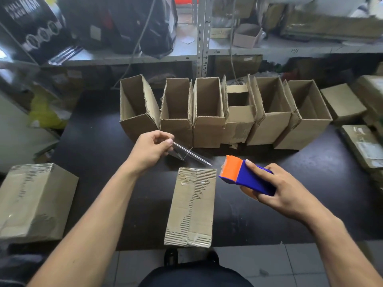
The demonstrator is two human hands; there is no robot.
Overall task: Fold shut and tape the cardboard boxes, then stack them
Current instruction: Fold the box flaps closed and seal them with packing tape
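Note:
A closed cardboard box (191,206) lies lengthwise on the black table (99,158), right in front of me. My left hand (152,149) pinches the free end of a strip of clear tape (189,155) above the box's far end. My right hand (277,192) grips a blue and orange tape dispenser (245,175) just right of that end. The tape runs from my left fingers toward the dispenser. A second closed, taped box (33,200) sits at the table's left edge. Several open boxes (209,112) stand in a row behind.
A metal shelf (202,34) with bags and small cartons rises behind the row. Flat parcels (362,146) and a closed box (343,102) lie at the right. A yellow bag (41,112) is at the left. Tiled floor (269,264) shows below the table's front edge.

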